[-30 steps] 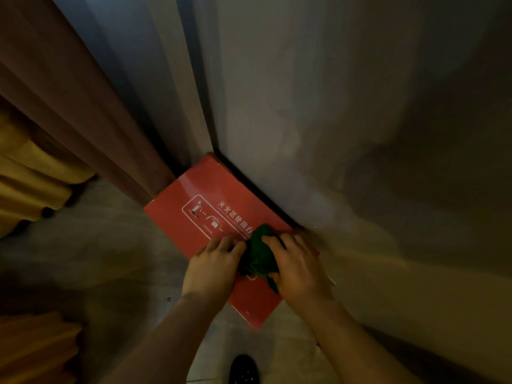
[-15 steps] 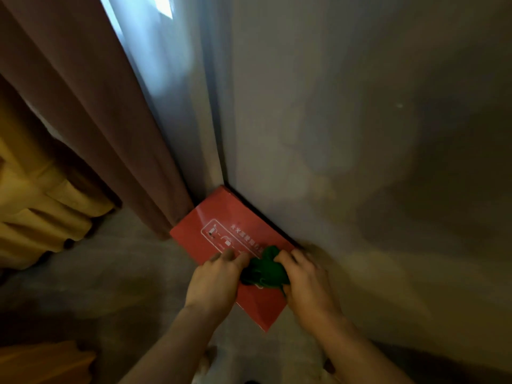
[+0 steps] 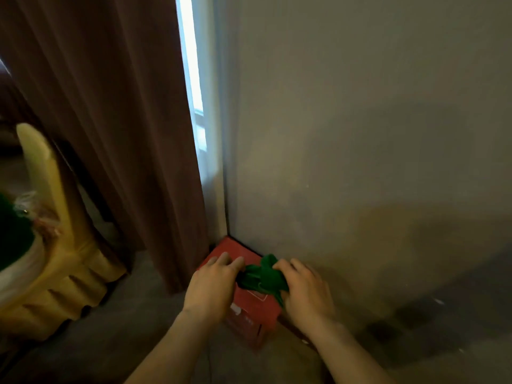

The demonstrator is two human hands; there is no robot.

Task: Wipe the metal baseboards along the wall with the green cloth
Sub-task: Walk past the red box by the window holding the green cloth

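**A:** Where have you got the green cloth [image 3: 263, 277] right now?

**B:** Bunched between your two hands, low in the corner, hanging over the top of the red box [image 3: 250, 309] that stands on the floor against the wall [image 3: 360, 134]. Your right hand [image 3: 303, 289] is closed around the right side of the wad, fingers curled over it. Your left hand [image 3: 212, 285] has its fingertips pinched on the left edge, the rest of the hand resting loosely above the box lid.

**A:** So which step would you say you are in?

**B:** It reads as gathering or refolding the cloth, not wiping. The cloth is not pressed to any strip along the wall foot; it sits in a lump between both grips.

**A:** And the baseboard?

**B:** You can only make out a dark line [image 3: 293, 329] at the wall's foot, running out to the right from behind the box. Whether that is the metal strip I cannot tell; it is dim and blurred there. The box hides the stretch nearest the corner.

**A:** What does the next move ask of you?

**B:** Probably one hand takes the cloth as a flat pad and drops to that dark line right of the box, then draws along the wall. Reaching the corner stretch would mean shifting the box first. To the left, the brown curtain [image 3: 110, 120] hangs to the floor just beside the box, with a yellow moulded piece of furniture [image 3: 55, 273] farther out, so you have little room on that side.
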